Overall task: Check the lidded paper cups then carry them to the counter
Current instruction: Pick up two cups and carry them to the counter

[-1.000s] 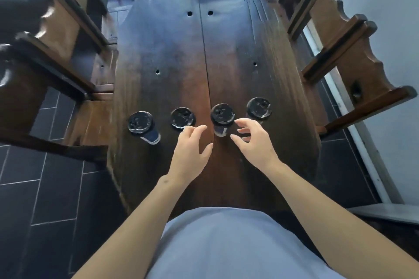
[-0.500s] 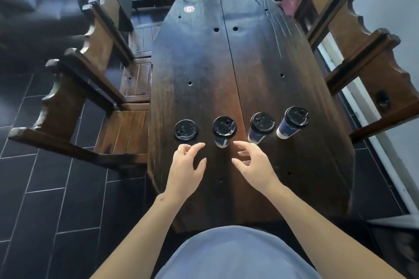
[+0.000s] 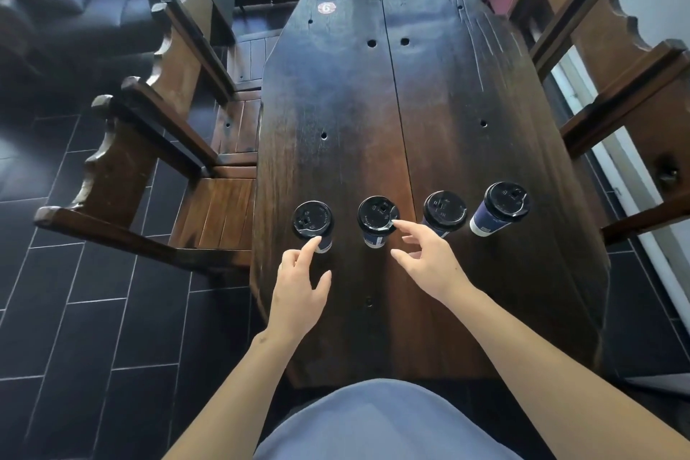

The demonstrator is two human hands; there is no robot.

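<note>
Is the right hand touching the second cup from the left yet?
Touching. In the head view the right hand has its index fingertip on the lid rim of the second cup from the left.

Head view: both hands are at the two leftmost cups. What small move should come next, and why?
Probably press down on the lids to check the seal. The left hand has its index fingertip at the leftmost cup, the right hand has a fingertip at the second cup's lid edge, and neither grips a cup. All four cups stand on the table.
</note>
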